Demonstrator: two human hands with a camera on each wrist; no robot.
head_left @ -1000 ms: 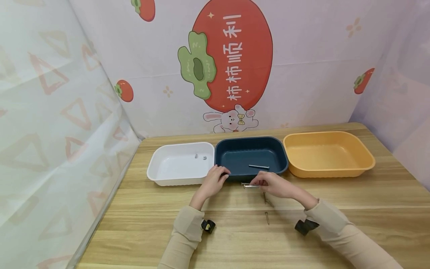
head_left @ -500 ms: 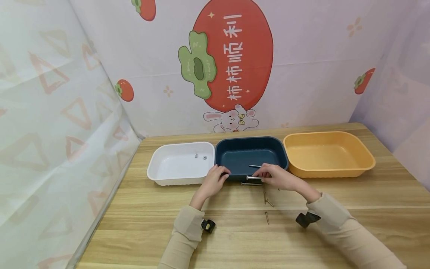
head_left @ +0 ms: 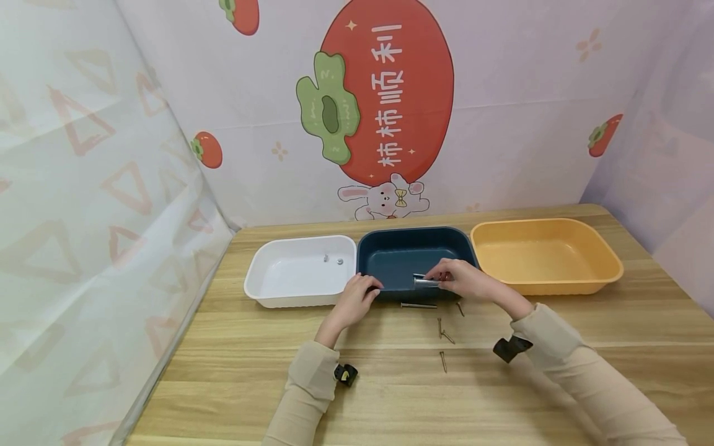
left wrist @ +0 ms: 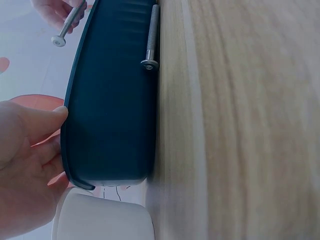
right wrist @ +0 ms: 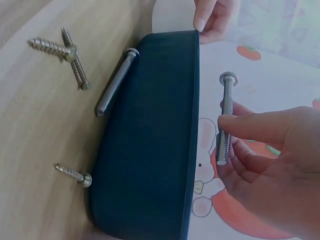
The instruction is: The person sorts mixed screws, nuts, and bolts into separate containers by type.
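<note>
My right hand (head_left: 462,280) pinches a silver bolt (right wrist: 228,102) between thumb and fingers, above the dark blue bin (head_left: 390,232) near its front rim. The bolt's round head points left in the head view. With thumb outside and fingers inside, my left hand (head_left: 356,301) grips that bin's front left rim. Another bolt (head_left: 418,305) lies on the table along the bin's front wall. Inside the bin lies one more bolt (head_left: 417,275), mostly hidden by the right hand and the held bolt.
Several short screws lie on the wooden table, among them a screw (head_left: 443,361) nearest the front and a screw (head_left: 460,308) by the bin. Left of the blue bin, a white bin (head_left: 259,266) has small metal pieces (head_left: 339,261) inside. A yellow bin (head_left: 549,288) adjoins on the right.
My right hand has carried the bolt up and away from the table in front of the blue bin to above that bin. My left hand keeps its grip on the rim.
</note>
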